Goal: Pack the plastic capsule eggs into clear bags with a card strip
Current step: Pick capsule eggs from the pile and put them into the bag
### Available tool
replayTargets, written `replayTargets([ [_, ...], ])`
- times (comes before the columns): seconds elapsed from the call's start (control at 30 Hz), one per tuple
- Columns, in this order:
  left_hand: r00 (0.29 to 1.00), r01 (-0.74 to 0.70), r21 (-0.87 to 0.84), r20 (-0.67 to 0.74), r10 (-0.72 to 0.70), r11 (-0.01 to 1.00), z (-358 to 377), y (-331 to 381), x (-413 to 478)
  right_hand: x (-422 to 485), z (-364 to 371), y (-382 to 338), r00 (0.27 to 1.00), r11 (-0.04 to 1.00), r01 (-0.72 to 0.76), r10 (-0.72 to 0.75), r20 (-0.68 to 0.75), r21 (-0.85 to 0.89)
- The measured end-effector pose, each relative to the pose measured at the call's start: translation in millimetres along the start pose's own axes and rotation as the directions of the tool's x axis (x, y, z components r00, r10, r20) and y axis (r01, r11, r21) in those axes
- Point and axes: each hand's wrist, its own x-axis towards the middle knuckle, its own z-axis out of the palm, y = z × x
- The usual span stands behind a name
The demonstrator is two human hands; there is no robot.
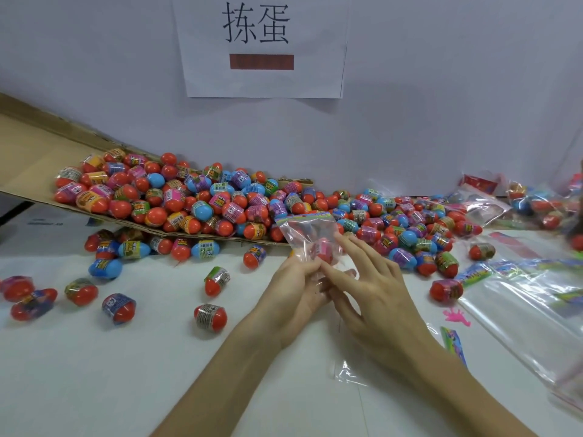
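Observation:
A small clear bag (304, 232) with a rainbow card strip (303, 216) across its top stands upright at the centre of the table. A pink and red capsule egg (325, 251) sits inside it. My left hand (295, 287) grips the bag's lower end from the left. My right hand (369, 283) rests against the bag's right side, fingers spread, fingertips on the plastic near the egg. A big heap of capsule eggs (202, 200) spills off a tilted cardboard sheet (34, 159) behind.
Loose eggs lie over the white table, such as one (210, 316) left of my forearm. Empty clear bags with card strips (520, 294) pile at the right, with a pink toy (456, 316) and a spare card strip (452, 342). Packed bags (536, 200) sit far right.

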Motion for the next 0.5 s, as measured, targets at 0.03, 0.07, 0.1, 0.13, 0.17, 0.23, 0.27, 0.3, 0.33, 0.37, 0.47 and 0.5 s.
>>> replayTargets([
  [0.03,1.0,-0.01,0.018,0.002,0.01,1.0,0.1,-0.9,0.1,0.1,-0.9,0.0,1.0,1.0,-0.019,0.019,0.016,0.007],
  [0.07,1.0,-0.019,0.035,0.003,0.019,0.999,0.4,-1.9,0.3,0.3,-2.0,0.2,0.999,0.999,-0.046,0.045,0.03,0.008],
  [0.1,1.0,-0.026,0.052,0.004,0.026,0.998,0.7,-2.6,0.4,0.7,-3.1,0.5,0.996,0.997,-0.077,0.076,0.041,0.004],
  [0.13,0.999,-0.034,0.069,0.003,0.033,0.997,0.9,-3.3,1.0,0.9,-3.9,0.9,0.993,0.994,-0.107,0.107,0.055,-0.002],
  [0.17,0.999,-0.042,0.084,0.003,0.042,0.996,1.1,-3.9,1.3,1.0,-4.3,1.4,0.988,0.991,-0.134,0.135,0.078,-0.008],
  [0.23,0.998,-0.057,0.103,0.008,0.057,0.993,1.4,-4.8,1.6,1.3,-2.8,2.3,0.978,0.985,-0.169,0.17,0.124,-0.023],
  [0.27,0.998,-0.065,0.115,0.011,0.064,0.991,1.1,-5.4,2.1,1.2,-1.9,2.8,0.975,0.984,-0.173,0.176,0.136,-0.033],
  [0.3,0.997,-0.073,0.13,0.01,0.072,0.989,0.4,-5.9,2.3,1.1,-1.6,3.3,0.973,0.984,-0.173,0.177,0.147,-0.037],
  [0.33,0.997,-0.078,0.146,0.007,0.077,0.986,-0.7,-6.4,2.5,1.0,-1.8,3.6,0.973,0.986,-0.166,0.168,0.159,-0.026],
  [0.37,0.997,-0.078,0.154,0.006,0.078,0.985,-2.4,-6.3,2.3,1.0,-2.5,3.9,0.974,0.989,-0.149,0.148,0.173,-0.004],
  [0.47,0.998,-0.056,0.11,0.029,0.053,0.992,-6.7,-3.0,1.1,-0.3,-3.6,4.7,0.976,0.997,-0.06,0.05,0.214,0.04],
  [0.5,0.999,-0.049,0.084,0.029,0.046,0.995,-7.8,-1.1,0.2,-0.6,-3.8,5.1,0.978,0.998,-0.042,0.031,0.208,0.051],
])
